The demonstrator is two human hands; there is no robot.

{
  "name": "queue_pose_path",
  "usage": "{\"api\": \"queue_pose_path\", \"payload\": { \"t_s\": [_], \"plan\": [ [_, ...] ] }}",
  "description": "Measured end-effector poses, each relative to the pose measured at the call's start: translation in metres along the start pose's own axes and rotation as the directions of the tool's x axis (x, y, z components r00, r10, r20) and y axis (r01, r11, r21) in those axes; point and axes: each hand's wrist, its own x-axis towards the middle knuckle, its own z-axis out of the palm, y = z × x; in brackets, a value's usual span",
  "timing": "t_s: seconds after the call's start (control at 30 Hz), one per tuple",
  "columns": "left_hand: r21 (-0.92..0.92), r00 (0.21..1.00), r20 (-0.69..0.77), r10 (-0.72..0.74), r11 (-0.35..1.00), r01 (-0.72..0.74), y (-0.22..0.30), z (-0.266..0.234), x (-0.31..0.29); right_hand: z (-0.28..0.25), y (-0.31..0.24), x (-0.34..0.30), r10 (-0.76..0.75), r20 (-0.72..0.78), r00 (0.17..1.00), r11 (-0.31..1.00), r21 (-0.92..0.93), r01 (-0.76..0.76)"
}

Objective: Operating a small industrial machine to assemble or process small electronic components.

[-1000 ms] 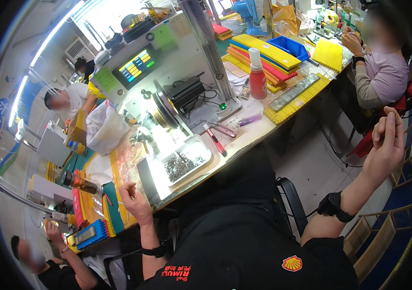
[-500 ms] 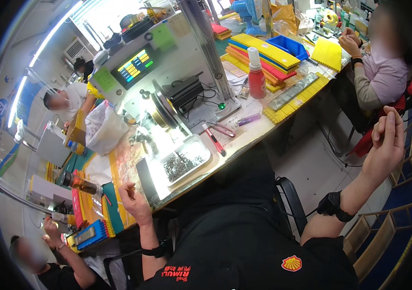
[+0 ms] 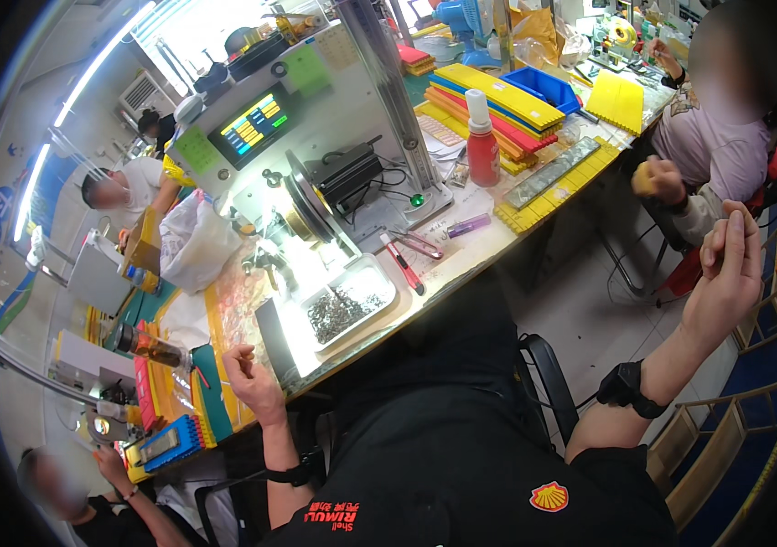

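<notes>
My left hand (image 3: 258, 387) is beside the front edge of the bench, with its fingers curled in and nothing visible in them. Nearest to it is a dark flat strip (image 3: 276, 337). Beyond that strip stands a white tray (image 3: 372, 314) with a heap of small dark metal parts (image 3: 336, 314) in it. My right hand (image 3: 732, 260) is raised off to the far right, away from the bench. Its fingers are bent together towards the thumb, and I see no object in them. A black band sits on each of my wrists.
A lit bench machine (image 3: 252, 128) with a screen stands behind the tray. A red cutter knife (image 3: 404, 264), purple tube (image 3: 470, 226), red bottle (image 3: 483, 150), yellow strips (image 3: 548, 196) and blue bin (image 3: 542, 89) lie rightward. Co-workers sit on both sides; a black chair (image 3: 548, 383) is close.
My hands have stayed in place. The co-worker at the right has lowered one hand and moved the hands apart. The co-worker at the lower left has lowered a hand.
</notes>
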Motion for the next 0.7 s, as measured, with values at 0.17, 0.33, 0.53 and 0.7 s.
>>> {"api": "queue_pose_path", "payload": {
  "t_s": [0.17,0.33,0.53,0.7],
  "plan": [
    [0.004,0.991,-0.014,0.13,0.991,-0.13,-0.044,0.001,0.003,0.019,-0.009,-0.013,-0.032,-0.051,0.998,0.997,-0.072,0.028],
    [0.061,0.999,0.027,0.017,0.998,-0.019,-0.046,-0.029,0.003,0.022,-0.011,-0.016,0.018,0.011,1.0,1.0,0.001,-0.018],
    [0.016,0.997,0.014,0.075,0.997,-0.075,-0.049,-0.01,0.008,0.016,-0.019,-0.014,-0.008,-0.012,1.0,1.0,-0.025,0.008],
    [0.055,0.997,0.012,0.079,0.995,-0.079,-0.042,-0.01,0.005,0.018,-0.012,-0.008,0.003,-0.012,1.0,1.0,-0.03,-0.003]
  ]
}}
